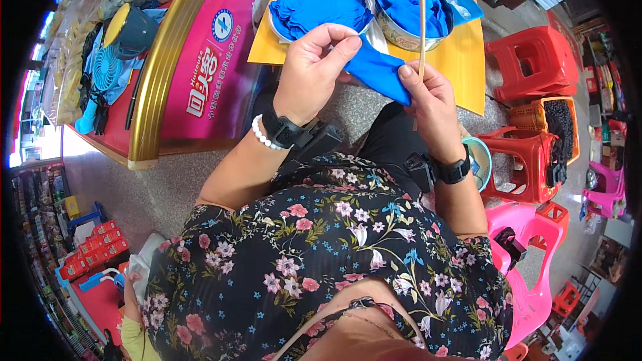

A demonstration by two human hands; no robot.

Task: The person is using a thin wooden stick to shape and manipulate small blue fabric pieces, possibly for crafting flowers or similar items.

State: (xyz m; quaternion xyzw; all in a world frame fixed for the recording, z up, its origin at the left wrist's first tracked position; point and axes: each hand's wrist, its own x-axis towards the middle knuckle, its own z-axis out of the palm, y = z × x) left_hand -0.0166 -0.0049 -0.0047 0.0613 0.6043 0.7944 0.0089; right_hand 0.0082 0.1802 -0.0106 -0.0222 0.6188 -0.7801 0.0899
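Closest to the lens is your own flowered blouse (334,254), filling the lower middle of the head view, with both forearms rising out of it toward the work. Your left hand (313,70) is closed in a pinch, thumb and forefinger pressed together on the upper end of a blue cloth piece (378,70); a black wrist strap (284,130) and a white bead bracelet (262,135) sit just below it. Your right hand (431,103) is also closed: its thumb and fingertips pinch the lower right end of the same cloth, and the same grip holds a thin wooden stick (421,27) upright, its long axis running almost straight up and away from you. So the cloth is stretched between the two hands, slanting from upper left down to lower right, and the stick stands at its right end, nearer your right hand. Beyond the hands, more blue cloth is heaped on a round metal tray (374,30) and in a metal bowl (401,37), both resting on a yellow board (461,60). Red stools (528,60) stand to your right, and a pink counter with a gold edge (200,67) lies to your left.
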